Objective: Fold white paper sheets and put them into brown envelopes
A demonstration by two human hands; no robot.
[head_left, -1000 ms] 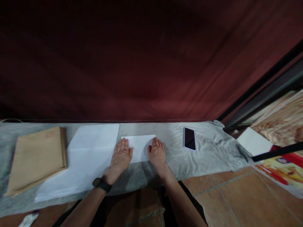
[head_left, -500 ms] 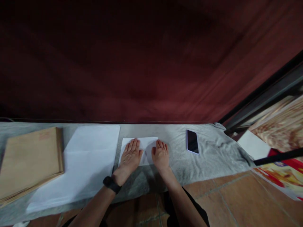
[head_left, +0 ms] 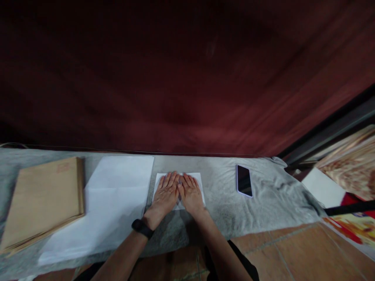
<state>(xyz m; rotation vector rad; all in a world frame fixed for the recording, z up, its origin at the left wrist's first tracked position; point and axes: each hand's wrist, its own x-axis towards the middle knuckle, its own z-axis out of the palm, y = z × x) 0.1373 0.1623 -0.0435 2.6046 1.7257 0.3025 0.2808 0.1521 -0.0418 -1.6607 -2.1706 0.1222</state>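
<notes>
A small white sheet of paper lies on the grey cloth in front of me, partly hidden beneath both hands. My left hand rests flat on its left half, fingers stretched out and pointing away from me. Flat on the right half lies my right hand, its fingers extended too. The thumbs meet or nearly meet near the middle of the sheet. A black band circles my left wrist.
Left of the sheet lie large white paper sheets, with a stack of brown envelopes partly over them. A phone rests on the grey cloth to the right. A dark red curtain hangs behind; tiled floor shows below.
My right hand has slid left across the small sheet to lie beside my left hand, uncovering the sheet's right edge. The view has shifted slightly.
</notes>
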